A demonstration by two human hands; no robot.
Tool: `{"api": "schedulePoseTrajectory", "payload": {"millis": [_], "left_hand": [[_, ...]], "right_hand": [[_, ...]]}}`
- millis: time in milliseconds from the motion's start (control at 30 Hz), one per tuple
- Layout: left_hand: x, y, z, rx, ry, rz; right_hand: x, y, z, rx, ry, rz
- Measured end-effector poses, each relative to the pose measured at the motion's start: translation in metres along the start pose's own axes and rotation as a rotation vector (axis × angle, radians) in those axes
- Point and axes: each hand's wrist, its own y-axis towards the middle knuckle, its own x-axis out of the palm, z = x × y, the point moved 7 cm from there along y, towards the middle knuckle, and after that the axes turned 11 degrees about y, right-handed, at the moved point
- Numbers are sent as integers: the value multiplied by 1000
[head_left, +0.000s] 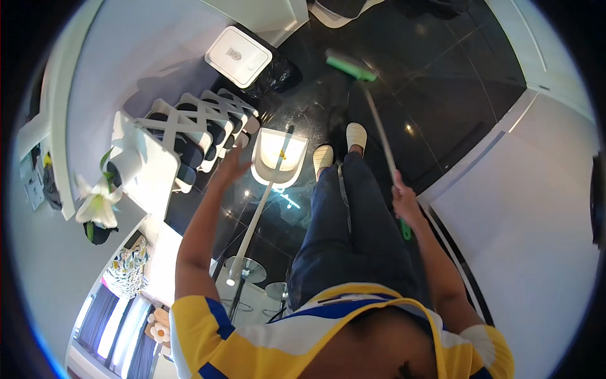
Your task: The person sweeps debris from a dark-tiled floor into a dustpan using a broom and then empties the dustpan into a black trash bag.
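Observation:
My right hand (pixel 406 203) grips the thin pale handle of a broom (pixel 382 130) near its green end. The broom's green head (pixel 350 67) rests at the dark tiled floor beyond my feet, its bristles slightly blurred. My left hand (pixel 230 169) is raised with fingers apart, holding nothing, and appears just in front of a white shoe rack (pixel 170 124); whether it touches the rack I cannot tell. Right of that hand a white long-handled dustpan (pixel 279 179) stands upright on the floor. Something small and yellowish (pixel 283 154) shows in its pan.
Past the rack stands a lidded white bin (pixel 239 57) with a black bag around it. Pale debris (pixel 307 111) lies on the tiles before my slippers (pixel 356 135). A white lily (pixel 98 203) is at left, bar stools (pixel 246 270) behind, a white cabinet (pixel 516 189) at right.

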Motion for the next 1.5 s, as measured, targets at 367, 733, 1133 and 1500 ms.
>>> {"api": "schedulePoseTrajectory", "payload": {"millis": [367, 733, 1133, 1500], "left_hand": [[129, -276, 0, -543, -1966, -708], [95, -230, 62, -500, -2448, -1058], [-54, -93, 215, -482, -2282, -1021], [-209, 120, 395, -508, -1672, -728]], "right_hand": [[47, -98, 26, 165, -192, -328], [-14, -130, 55, 148, 256, -231], [-183, -53, 139, 62, 1643, 174], [-311, 136, 37, 132, 778, 495]]}}
